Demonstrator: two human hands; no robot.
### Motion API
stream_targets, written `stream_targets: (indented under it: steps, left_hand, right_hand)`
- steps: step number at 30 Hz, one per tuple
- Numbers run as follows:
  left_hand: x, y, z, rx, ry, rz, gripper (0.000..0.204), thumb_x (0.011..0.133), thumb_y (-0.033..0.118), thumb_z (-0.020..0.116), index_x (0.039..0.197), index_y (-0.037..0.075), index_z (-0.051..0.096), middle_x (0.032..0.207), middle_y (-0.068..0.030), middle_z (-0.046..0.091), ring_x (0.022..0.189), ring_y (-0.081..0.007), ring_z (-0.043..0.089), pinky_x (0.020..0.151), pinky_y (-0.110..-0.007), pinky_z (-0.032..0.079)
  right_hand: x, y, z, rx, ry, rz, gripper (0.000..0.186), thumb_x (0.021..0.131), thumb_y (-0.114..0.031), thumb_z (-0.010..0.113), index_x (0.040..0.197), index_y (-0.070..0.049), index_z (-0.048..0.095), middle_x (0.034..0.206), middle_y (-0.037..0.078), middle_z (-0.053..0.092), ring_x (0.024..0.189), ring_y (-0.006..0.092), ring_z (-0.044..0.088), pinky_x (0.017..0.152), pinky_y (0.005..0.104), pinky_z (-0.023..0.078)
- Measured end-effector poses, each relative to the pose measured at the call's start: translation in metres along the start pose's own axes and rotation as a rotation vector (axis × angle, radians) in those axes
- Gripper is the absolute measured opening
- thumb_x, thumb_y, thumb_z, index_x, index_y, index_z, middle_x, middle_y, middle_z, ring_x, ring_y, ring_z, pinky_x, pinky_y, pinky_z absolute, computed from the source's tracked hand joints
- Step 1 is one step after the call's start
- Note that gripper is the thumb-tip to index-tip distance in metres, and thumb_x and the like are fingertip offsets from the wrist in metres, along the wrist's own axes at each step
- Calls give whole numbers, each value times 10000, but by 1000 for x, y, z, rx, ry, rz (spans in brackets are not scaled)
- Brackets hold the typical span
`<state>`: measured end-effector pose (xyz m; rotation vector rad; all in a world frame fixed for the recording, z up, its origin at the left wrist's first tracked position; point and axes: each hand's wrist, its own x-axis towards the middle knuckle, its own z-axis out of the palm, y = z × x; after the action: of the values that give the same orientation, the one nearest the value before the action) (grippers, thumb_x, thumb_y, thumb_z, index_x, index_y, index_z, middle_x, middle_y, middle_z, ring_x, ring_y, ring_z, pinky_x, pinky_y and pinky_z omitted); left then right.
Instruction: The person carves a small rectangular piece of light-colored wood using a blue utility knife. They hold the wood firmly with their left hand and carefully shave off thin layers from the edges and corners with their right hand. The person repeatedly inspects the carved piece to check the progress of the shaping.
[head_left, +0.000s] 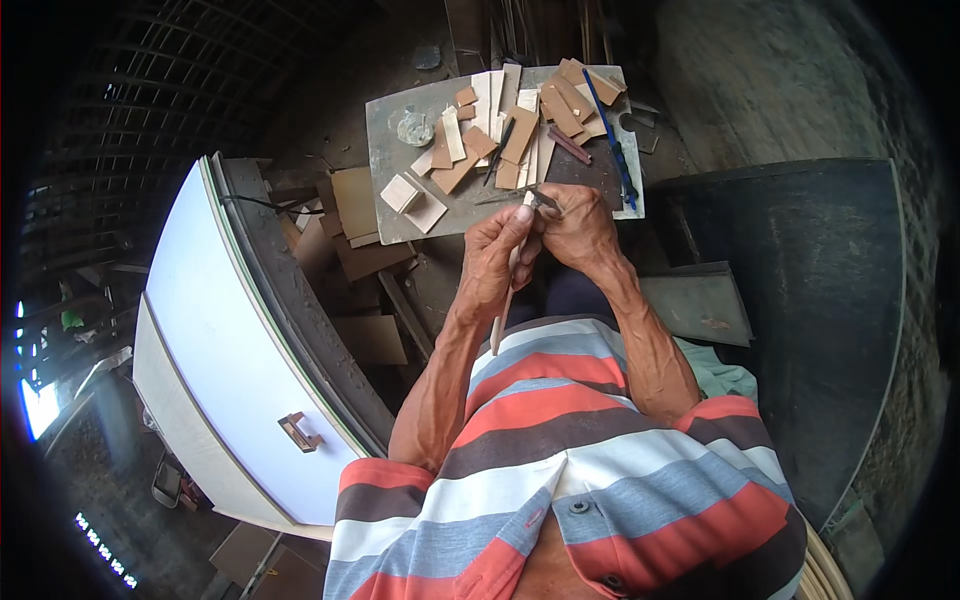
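Observation:
In front of my chest, my left hand is closed around the pale wooden handle of what looks like a hammer. The handle slants down toward my striped shirt. At its upper end sits a dark metal head, partly covered by fingers. My right hand is curled into a fist against that head, and its fingertips are hidden. Both hands are at the near edge of a low worktable. Just beyond them lie many loose wood pieces, among them a brown block and a pale square block.
A blue-handled saw-like tool lies along the table's right side. Near its left corner stands a glass dish. A white panel with a small handle fills my left. Dark boards lean at right; scrap boards cover the floor.

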<state>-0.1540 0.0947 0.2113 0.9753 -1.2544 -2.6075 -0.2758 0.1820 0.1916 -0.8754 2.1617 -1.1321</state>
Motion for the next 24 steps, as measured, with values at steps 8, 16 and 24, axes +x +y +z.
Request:
stream_targets:
  steps: [8, 16, 24]
  left_hand:
    - [2, -3, 3, 85, 43, 54, 332, 975, 364, 580, 936, 44, 657, 589, 36, 466, 440, -37, 358, 375, -194, 278]
    - [-3, 8, 19, 297, -83, 60, 270, 968, 292, 605, 900, 32, 631, 606, 39, 461, 487, -46, 371, 405, -217, 278]
    - [5, 10, 7, 757, 149, 249, 331, 962, 356, 610, 905, 35, 663, 591, 62, 447, 546, -40, 383, 487, -239, 305]
  right_hand:
    - [-1, -1, -3, -100, 23, -57, 144, 762, -207, 703, 806, -72, 680, 679, 189, 644, 682, 378, 664, 620, 441, 516]
    - [13, 35, 2, -217, 10, 1, 155, 759, -212, 673, 822, -72, 698, 756, 216, 662, 750, 374, 676, 651, 458, 521]
    - [-5, 17, -14, 96, -38, -49, 251, 778, -47, 627, 638, 1, 424, 549, 93, 402, 523, 133, 388, 491, 347, 332]
